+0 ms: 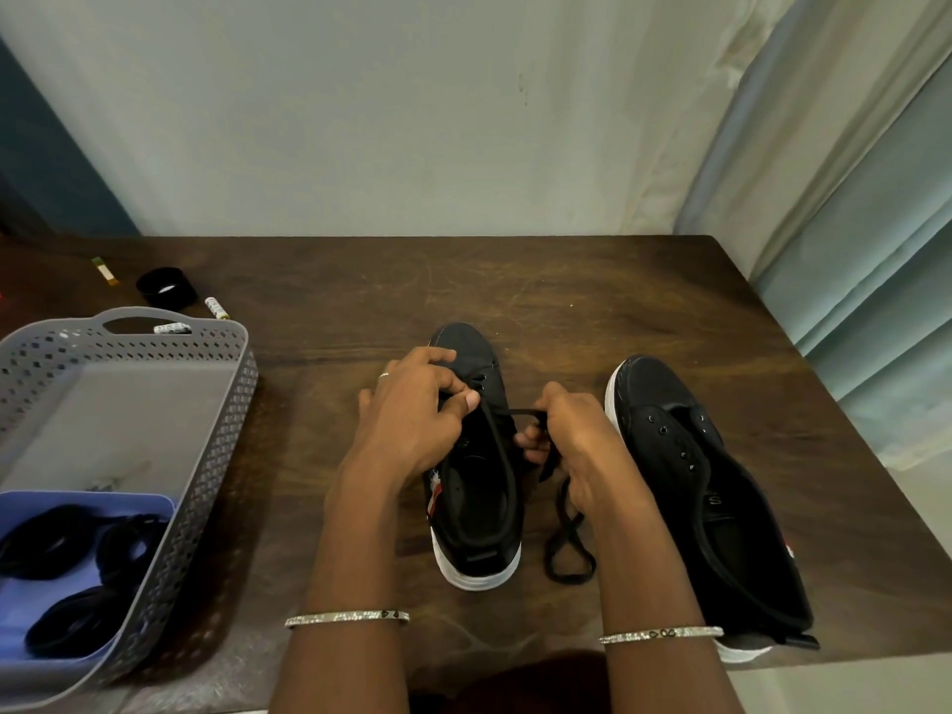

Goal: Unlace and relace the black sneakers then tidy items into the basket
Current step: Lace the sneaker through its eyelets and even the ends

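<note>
Brown wooden bench (329, 311) carries the middle sneaker (481, 512); the left hand (412, 412) grips its upper by the eyelets, and the right hand (572, 440) pinches the black lace (516, 412). At right lies the second sneaker (711, 487), its insole showing "S". At left stands the grey basket (226, 430).

Matt black cloth sneakers (476, 456), scuffed dark wood table (566, 291), perforated plastic basket (216, 456)

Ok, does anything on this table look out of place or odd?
Nothing damaged or spilled. The sneaker on the right has bare eyelets, no lace. A loose black lace trails on the table between it and the left sneaker. A black round object and a small white tube lie behind the basket, not in it.
</note>
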Available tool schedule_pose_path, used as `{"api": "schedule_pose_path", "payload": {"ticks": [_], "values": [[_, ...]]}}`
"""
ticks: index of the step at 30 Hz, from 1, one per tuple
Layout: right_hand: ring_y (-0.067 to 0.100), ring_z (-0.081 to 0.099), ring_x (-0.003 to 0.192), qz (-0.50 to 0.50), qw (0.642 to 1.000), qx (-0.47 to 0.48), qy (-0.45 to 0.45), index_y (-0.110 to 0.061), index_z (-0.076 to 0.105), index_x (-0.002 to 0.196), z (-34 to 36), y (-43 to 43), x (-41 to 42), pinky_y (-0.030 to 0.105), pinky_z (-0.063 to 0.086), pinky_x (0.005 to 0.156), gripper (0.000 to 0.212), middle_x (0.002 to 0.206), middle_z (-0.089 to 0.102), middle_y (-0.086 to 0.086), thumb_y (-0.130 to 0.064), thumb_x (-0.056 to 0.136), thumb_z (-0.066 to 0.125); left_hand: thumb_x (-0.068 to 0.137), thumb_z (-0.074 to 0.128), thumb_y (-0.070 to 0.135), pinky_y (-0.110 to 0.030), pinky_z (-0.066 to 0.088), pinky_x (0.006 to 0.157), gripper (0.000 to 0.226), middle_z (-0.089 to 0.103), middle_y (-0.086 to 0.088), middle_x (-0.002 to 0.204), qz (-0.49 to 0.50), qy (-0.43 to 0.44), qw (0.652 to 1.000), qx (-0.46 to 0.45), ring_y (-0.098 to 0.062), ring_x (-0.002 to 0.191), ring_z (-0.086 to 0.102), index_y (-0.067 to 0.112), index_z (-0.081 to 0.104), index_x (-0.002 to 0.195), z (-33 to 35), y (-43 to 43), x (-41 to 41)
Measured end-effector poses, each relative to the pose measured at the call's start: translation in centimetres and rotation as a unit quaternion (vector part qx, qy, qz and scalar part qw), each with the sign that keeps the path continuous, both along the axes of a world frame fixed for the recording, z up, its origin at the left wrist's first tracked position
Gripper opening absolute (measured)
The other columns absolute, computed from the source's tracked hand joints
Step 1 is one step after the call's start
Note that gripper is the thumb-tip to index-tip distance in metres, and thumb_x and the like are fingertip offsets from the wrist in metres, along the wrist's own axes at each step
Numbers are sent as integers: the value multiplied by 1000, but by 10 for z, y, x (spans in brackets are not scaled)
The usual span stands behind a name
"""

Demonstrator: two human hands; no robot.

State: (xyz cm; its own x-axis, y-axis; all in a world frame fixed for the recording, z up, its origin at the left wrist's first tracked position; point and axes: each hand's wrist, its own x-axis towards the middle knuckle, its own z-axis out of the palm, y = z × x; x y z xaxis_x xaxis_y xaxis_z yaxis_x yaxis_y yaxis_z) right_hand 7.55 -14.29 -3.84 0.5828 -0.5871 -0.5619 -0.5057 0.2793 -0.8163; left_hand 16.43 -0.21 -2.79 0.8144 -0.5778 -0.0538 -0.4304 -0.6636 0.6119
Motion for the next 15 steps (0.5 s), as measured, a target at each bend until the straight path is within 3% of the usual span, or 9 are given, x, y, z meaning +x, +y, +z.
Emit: {"api": "schedule_pose_path", "payload": {"ticks": [2, 5, 9, 11, 15], "values": [[20, 62, 65, 24, 999, -29, -2, -12, 58, 74, -2, -3, -3, 33, 51, 68, 27, 53, 57, 1, -17, 97, 44, 96, 63, 36, -52, 32, 105, 10, 45, 19, 145, 2, 7, 1000, 10, -15, 136, 38, 32, 72, 94, -2, -2, 0], [12, 63, 69, 88, 993, -77, -35, -16, 67, 76, -4, -5, -7, 24, 49, 63, 26, 65, 65, -3, -27, 99, 59, 94, 65, 37, -53, 34, 106, 11, 46, 17, 145, 13, 9, 1000, -2, -16, 135, 39, 38, 66, 83, -2, -4, 0], [15, 71, 84, 153, 974, -135, -95, -22, 78, 85, -1, -5, -10, 30, 56, 74, 13, 83, 76, 1, -33, 90, 75, 88, 71, 36, -56, 40, 103, 26, 50, 11, 140, 21, 3, 999, -42, -17, 132, 46, 48, 57, 70, -6, -3, 4], [16, 71, 84, 177, 968, -154, -84, -23, 78, 83, -1, -3, -10, 31, 57, 77, 10, 84, 76, 2, -30, 89, 77, 89, 71, 35, -56, 42, 102, 27, 55, 10, 131, 22, 1, 996, -82, -16, 128, 50, 50, 55, 74, -12, -1, 7], [16, 67, 81, 176, 971, -155, -51, -19, 77, 83, -2, 0, -8, 37, 57, 79, 13, 83, 74, 4, -28, 93, 73, 101, 52, 29, -52, 44, 101, 21, 58, 11, 118, 62, -12, 985, -161, -11, 115, 55, 46, 62, 94, -15, 7, 12]]}}
